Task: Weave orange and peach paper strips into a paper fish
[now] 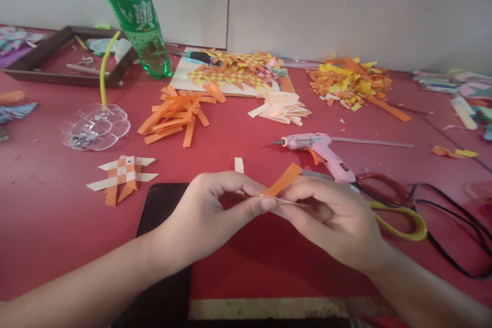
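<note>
Close above the table's front edge, my left hand [219,210] and my right hand [334,215] meet, both closed in a pinch on the same paper strips. One of these is an orange paper strip [285,179] that sticks up between the fingers. A pale strip lies across it, mostly hidden by my thumbs. Another white strip end [239,165] shows just behind my left hand. To the left rests a woven paper fish [125,174] in orange and white. Behind the hands are a pile of orange strips [179,113] and a pile of cream strips [282,107].
A pink glue gun [319,146] lies behind my right hand, with scissors [403,225] and a black cable [457,215] to its right. A black phone-like slab [161,210] sits under my left wrist. Farther back stand a green bottle [134,15] and a dark frame [57,78].
</note>
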{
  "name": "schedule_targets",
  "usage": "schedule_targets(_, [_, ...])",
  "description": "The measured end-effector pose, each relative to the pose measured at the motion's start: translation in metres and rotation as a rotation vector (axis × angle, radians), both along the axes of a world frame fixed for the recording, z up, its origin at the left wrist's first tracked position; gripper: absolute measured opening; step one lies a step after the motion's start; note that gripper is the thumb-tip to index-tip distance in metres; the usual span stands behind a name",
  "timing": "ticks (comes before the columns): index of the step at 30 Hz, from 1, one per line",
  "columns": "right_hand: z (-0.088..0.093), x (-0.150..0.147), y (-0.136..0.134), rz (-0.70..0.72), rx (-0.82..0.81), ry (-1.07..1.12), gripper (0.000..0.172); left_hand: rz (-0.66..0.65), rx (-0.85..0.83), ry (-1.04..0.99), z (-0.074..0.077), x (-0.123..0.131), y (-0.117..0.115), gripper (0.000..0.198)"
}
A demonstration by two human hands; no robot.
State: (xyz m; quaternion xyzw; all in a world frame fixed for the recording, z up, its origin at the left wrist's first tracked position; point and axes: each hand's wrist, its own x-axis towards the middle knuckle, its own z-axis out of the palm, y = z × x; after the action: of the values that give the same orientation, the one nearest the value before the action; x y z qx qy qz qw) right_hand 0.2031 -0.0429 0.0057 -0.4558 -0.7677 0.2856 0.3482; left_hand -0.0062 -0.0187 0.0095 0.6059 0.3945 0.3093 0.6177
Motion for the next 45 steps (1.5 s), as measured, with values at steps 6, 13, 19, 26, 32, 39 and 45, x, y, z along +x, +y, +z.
schedule_targets(6, [-0.004,0.01,0.003,-0.143,0.323,-0.15,0.021,0.241,-0.042,-0.081,-0.001,-0.003,-0.002,0.047])
schedule_targets(13, [-0.003,0.021,0.007,-0.003,0.592,-0.245,0.041,0.105,-0.34,-0.176,0.006,0.0,0.0,0.047])
schedule_targets(19, [0.002,0.02,0.01,-0.018,0.581,-0.284,0.037,0.149,-0.243,-0.1,-0.001,-0.001,0.003,0.044])
schedule_targets(26, [-0.002,0.062,0.039,-0.657,0.108,-0.712,0.028,0.149,0.017,0.108,-0.004,-0.005,0.003,0.011])
schedule_targets(32, [0.008,0.07,0.047,-0.616,-0.369,-0.457,0.032,0.023,0.254,0.45,-0.005,-0.008,0.001,0.023])
schedule_targets(39, [-0.002,0.063,0.04,-0.817,-0.038,-0.12,0.03,-0.038,0.584,0.643,-0.005,-0.009,0.0,0.029])
schedule_targets(45, [0.008,0.064,0.029,-0.384,-0.119,-0.113,0.009,-0.03,0.661,0.721,-0.004,-0.016,0.006,0.026])
